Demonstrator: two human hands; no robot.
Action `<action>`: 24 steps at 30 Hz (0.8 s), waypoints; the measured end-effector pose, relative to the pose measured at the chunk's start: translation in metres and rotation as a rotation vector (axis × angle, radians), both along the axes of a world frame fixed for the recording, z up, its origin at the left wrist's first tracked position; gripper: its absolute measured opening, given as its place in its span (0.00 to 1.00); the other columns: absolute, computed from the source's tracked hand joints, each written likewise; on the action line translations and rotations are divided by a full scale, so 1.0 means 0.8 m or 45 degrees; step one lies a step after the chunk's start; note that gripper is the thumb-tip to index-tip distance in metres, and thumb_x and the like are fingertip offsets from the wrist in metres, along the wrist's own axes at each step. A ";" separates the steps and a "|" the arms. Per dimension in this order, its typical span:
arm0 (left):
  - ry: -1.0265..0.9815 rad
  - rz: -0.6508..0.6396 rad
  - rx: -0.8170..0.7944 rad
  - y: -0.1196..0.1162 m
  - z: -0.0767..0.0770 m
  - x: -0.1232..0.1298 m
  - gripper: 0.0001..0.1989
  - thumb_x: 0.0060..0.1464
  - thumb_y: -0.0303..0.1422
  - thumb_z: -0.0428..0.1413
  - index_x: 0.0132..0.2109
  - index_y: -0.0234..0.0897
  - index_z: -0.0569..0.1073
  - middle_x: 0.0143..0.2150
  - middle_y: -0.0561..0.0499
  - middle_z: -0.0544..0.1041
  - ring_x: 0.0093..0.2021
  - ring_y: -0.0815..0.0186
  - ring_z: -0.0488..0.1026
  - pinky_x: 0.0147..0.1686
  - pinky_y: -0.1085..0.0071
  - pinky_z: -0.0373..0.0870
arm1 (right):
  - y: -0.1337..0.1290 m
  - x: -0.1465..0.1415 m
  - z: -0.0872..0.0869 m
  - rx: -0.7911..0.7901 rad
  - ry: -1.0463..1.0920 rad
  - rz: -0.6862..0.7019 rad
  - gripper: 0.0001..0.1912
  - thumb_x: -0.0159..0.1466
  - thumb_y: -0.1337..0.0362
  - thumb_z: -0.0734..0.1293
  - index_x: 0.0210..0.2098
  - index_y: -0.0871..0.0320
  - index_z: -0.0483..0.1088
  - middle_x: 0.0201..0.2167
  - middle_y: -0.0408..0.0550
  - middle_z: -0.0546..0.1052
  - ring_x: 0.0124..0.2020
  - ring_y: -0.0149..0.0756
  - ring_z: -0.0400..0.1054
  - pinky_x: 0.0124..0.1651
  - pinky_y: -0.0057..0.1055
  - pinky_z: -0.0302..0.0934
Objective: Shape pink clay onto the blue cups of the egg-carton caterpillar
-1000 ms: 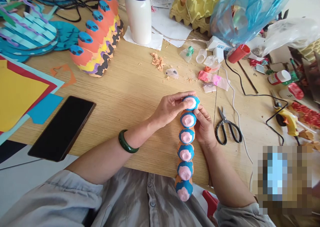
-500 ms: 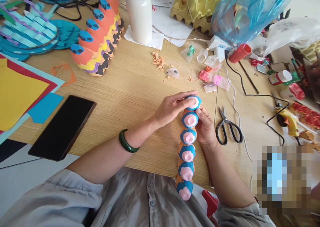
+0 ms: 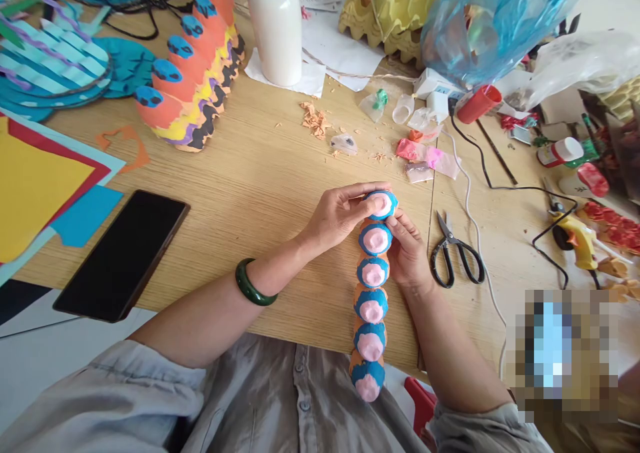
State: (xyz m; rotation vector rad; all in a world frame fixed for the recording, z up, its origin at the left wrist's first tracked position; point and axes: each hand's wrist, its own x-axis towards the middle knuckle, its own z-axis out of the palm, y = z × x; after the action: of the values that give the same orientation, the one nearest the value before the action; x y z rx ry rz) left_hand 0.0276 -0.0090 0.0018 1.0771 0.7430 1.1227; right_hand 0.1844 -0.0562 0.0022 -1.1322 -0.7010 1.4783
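A strip of egg-carton cups (image 3: pixel 373 275), orange with blue tops and pink clay caps, extends from my hands down past the table's front edge. My left hand (image 3: pixel 336 218) grips its far end, with the thumb on the pink cap of the farthest cup and the fingers along the back. From the right side, my right hand (image 3: pixel 407 246) holds the same strip near the first and second cups, its thumb against the edge. Some of its fingers are hidden behind the strip. Black-handled scissors (image 3: pixel 454 250) lie just right of my right hand.
A black phone (image 3: pixel 123 256) lies at left near coloured paper sheets (image 3: pixel 45 180). A painted egg-carton piece (image 3: pixel 193 73) and white flask (image 3: pixel 276 36) stand behind. Orange scraps (image 3: pixel 315 120), a power strip (image 3: pixel 434 88), cables and a yellow glue gun (image 3: pixel 577 240) occupy the back and right.
The view has shifted slightly, moving most things a little left in the picture. Both hands keep nearly the same hold on the strip, the left thumb still on the farthest pink cap.
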 end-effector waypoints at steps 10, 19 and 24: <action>-0.162 -0.110 -0.197 0.003 0.001 0.000 0.22 0.55 0.46 0.71 0.53 0.42 0.87 0.58 0.47 0.86 0.61 0.53 0.81 0.60 0.60 0.78 | 0.002 0.002 0.000 -0.018 -0.026 -0.006 0.14 0.54 0.51 0.82 0.34 0.49 0.82 0.31 0.39 0.82 0.31 0.34 0.70 0.38 0.33 0.68; -0.255 -0.174 -0.220 0.003 0.000 0.000 0.28 0.56 0.54 0.69 0.55 0.40 0.86 0.61 0.44 0.85 0.64 0.50 0.81 0.62 0.57 0.78 | 0.002 0.004 0.000 -0.029 0.008 0.005 0.14 0.54 0.50 0.82 0.34 0.50 0.81 0.29 0.39 0.80 0.29 0.33 0.68 0.35 0.32 0.66; -0.128 -0.086 -0.148 0.001 0.000 0.000 0.23 0.56 0.47 0.71 0.54 0.41 0.86 0.59 0.46 0.86 0.63 0.53 0.81 0.64 0.60 0.76 | 0.003 0.005 -0.002 -0.024 -0.015 0.019 0.14 0.55 0.51 0.81 0.35 0.50 0.81 0.31 0.40 0.81 0.30 0.34 0.69 0.38 0.33 0.68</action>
State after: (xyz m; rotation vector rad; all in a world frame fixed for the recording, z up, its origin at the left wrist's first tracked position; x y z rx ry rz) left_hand 0.0278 -0.0079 0.0021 0.9341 0.6790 1.0552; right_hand 0.1885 -0.0535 0.0004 -1.1529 -0.7063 1.4950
